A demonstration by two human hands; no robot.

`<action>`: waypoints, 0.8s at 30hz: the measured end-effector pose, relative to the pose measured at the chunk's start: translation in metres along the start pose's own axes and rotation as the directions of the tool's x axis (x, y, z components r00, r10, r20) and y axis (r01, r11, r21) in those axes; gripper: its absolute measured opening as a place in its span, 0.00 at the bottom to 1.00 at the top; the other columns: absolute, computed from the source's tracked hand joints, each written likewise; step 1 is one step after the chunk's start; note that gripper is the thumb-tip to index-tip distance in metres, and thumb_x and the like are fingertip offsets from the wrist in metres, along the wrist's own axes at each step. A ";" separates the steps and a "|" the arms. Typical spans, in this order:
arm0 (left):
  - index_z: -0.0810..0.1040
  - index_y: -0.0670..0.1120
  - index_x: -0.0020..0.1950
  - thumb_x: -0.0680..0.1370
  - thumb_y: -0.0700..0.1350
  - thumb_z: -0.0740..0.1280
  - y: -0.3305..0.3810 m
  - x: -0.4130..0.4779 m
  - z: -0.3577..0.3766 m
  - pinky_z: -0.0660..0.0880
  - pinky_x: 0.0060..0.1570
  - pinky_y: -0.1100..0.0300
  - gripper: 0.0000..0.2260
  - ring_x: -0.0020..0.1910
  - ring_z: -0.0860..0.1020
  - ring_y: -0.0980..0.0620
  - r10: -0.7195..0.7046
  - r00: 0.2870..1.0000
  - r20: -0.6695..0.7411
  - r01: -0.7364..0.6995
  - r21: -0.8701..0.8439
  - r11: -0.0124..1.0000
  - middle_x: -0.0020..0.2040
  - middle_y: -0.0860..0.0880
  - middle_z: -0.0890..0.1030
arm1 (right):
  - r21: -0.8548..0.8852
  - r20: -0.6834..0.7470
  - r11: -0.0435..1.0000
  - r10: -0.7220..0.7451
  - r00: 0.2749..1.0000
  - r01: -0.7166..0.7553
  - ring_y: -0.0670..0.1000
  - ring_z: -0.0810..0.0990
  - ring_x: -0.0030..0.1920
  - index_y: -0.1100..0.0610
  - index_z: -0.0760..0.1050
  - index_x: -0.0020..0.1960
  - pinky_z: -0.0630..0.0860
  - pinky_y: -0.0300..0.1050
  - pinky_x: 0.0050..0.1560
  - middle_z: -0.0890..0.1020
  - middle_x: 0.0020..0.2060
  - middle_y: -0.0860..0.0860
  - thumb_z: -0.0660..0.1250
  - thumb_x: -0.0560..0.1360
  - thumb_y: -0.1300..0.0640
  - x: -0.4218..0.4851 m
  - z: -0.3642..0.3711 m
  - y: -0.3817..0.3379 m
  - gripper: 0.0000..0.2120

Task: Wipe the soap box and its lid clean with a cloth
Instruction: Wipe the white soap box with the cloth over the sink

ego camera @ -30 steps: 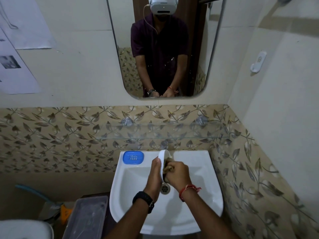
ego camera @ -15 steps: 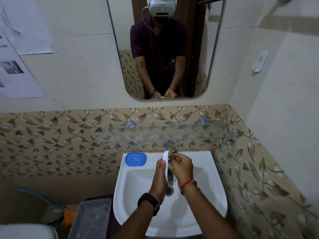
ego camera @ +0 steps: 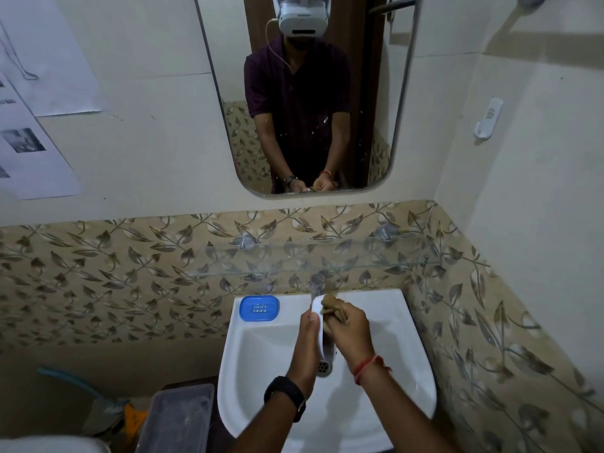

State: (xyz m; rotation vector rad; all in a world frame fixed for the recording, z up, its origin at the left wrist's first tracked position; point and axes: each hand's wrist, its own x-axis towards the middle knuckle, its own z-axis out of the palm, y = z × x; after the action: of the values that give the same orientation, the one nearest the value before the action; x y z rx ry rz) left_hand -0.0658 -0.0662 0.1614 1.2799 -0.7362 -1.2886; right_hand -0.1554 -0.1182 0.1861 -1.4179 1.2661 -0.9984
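- Head view, looking down on a white wash basin (ego camera: 385,322) set against a leaf-patterned tiled wall.
- Left hand (ego camera: 307,341): fingers closed around a white soap-box part (ego camera: 322,335), held on edge above the basin bowl, just over the drain (ego camera: 323,366). Whether this part is the lid or the box cannot be told. A black watch (ego camera: 287,395) sits on this wrist.
- Right hand (ego camera: 349,331): fingers clenched on a brown cloth (ego camera: 331,305), which is pressed against the right face of the white part. A red thread (ego camera: 367,367) circles this wrist.
- Blue soap-box part (ego camera: 260,308): lies flat on the basin's rear left corner, well apart from both hands.
- Tap (ego camera: 317,284): stands at the rear centre of the basin, just behind the cloth.
- Glass shelf (ego camera: 310,259): fixed to the tiles above the basin.
- Mirror (ego camera: 304,93): hangs above the shelf and reflects the person and both hands.
- Grey plastic tub (ego camera: 176,416): stands below and left of the basin.
- Paper sheets (ego camera: 32,125): fixed to the wall at upper left.
- White hook (ego camera: 488,119): mounted on the right-hand wall.
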 end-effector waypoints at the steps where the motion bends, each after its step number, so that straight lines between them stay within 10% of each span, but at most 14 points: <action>1: 0.75 0.48 0.70 0.85 0.54 0.52 0.003 0.002 -0.005 0.71 0.71 0.43 0.20 0.66 0.79 0.46 -0.023 1.000 -0.005 0.023 -0.027 0.999 0.66 0.42 0.80 | -0.071 0.152 0.997 -0.022 0.988 0.033 0.42 0.81 0.43 0.56 0.83 0.45 0.79 0.39 0.49 0.83 0.40 0.47 0.68 0.72 0.66 -0.002 -0.005 0.001 0.08; 5: 0.75 0.43 0.71 0.84 0.58 0.54 0.005 0.007 -0.019 0.74 0.67 0.42 0.25 0.66 0.79 0.39 -0.133 0.991 0.018 0.135 -0.154 0.979 0.64 0.36 0.81 | -0.465 0.451 0.879 0.132 0.883 0.107 0.47 0.77 0.32 0.55 0.75 0.29 0.74 0.43 0.36 0.78 0.30 0.51 0.67 0.68 0.57 0.005 -0.024 -0.002 0.09; 14: 0.65 0.58 0.78 0.82 0.55 0.62 0.000 0.003 -0.037 0.81 0.58 0.49 0.24 0.64 0.81 0.45 -0.088 0.996 -0.002 0.084 -0.285 0.955 0.69 0.44 0.78 | -0.425 -0.172 0.893 0.080 0.982 -0.147 0.45 0.75 0.27 0.59 0.76 0.31 0.65 0.35 0.23 0.78 0.24 0.50 0.66 0.75 0.55 0.013 -0.064 0.011 0.15; 17: 0.64 0.66 0.75 0.82 0.46 0.64 -0.002 0.008 -0.040 0.80 0.57 0.48 0.25 0.59 0.82 0.42 -0.050 0.996 -0.074 0.030 -0.248 0.968 0.65 0.44 0.78 | -0.293 -0.199 0.931 0.165 0.966 -0.219 0.47 0.78 0.33 0.56 0.81 0.39 0.70 0.35 0.30 0.83 0.33 0.52 0.65 0.77 0.51 0.004 -0.061 0.025 0.13; 24: 0.70 0.47 0.51 0.68 0.45 0.79 -0.004 0.006 -0.029 0.79 0.56 0.51 0.20 0.48 0.77 0.47 0.039 0.979 -0.202 -0.064 -0.118 0.991 0.47 0.44 0.75 | 0.054 -0.192 0.984 0.177 0.965 -0.170 0.52 0.81 0.50 0.53 0.82 0.54 0.80 0.48 0.55 0.84 0.46 0.48 0.64 0.76 0.64 -0.032 -0.019 0.036 0.12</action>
State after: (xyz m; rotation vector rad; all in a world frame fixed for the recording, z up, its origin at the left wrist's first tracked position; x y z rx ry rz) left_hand -0.0381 -0.0635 0.1499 1.2593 -0.5356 -1.1271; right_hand -0.1854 -0.0893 0.1558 -1.1796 1.4808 -1.0546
